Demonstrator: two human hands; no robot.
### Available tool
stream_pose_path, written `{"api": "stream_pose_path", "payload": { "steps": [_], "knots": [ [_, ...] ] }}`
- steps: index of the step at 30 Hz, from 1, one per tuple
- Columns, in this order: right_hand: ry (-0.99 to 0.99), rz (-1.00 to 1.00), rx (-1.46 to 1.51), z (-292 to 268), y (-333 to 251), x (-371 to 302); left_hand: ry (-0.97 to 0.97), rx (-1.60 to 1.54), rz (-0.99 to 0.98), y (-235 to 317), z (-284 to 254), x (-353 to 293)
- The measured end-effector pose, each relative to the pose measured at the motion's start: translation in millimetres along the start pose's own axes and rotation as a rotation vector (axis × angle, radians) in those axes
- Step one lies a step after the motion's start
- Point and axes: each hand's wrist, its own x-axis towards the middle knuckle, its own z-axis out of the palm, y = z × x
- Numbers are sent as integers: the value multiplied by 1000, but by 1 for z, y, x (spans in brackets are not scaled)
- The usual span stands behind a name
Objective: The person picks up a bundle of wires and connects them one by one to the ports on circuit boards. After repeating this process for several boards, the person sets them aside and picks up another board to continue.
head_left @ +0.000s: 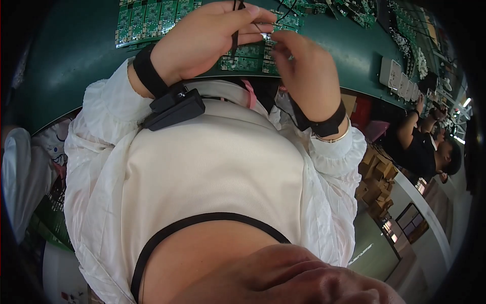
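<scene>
Holding a black cable (235, 40) above circuit boards (244, 64) on the worktop (91, 53), our left hand (205, 38) hovers near our curled right hand (310, 62), whose grip we cannot tell. Cardboard boxes (377, 185) sit at right, contents indistinct.

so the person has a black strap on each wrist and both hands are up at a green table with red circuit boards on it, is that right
Not quite: the head view shows that the circuit boards are green, not red. The rest is right: black straps on both wrists, left hand and right hand at a green table.
</scene>
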Motion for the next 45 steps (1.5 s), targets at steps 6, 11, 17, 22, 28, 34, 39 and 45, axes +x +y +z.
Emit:
{"api": "stream_pose_path", "payload": {
  "steps": [6, 11, 17, 22, 28, 34, 39, 45],
  "knots": [
    [169, -44, -585, -31, 34, 0, -43, 624, 45, -1, -6, -6],
    [168, 244, -61, -30, 35, -1, -79, 463, 75, 6, -17, -8],
    [10, 130, 129, -6, 41, 13, 36, 176, -56, 0, -13, -1],
    [-44, -7, -3, -3, 44, 19, 102, 89, -72, -1, -15, 0],
    [-81, -74, -67, -6, 45, 22, 74, -22, -146, 0, -18, 2],
    [-165, -196, -107, -13, 45, 41, 114, -13, -159, 2, -16, 0],
    [-273, 46, -172, -25, 16, 61, 98, 6, -154, 1, -15, 1],
    [-293, 140, -250, -20, 11, 65, 98, 6, -118, -2, -19, 1]
  ]
}}
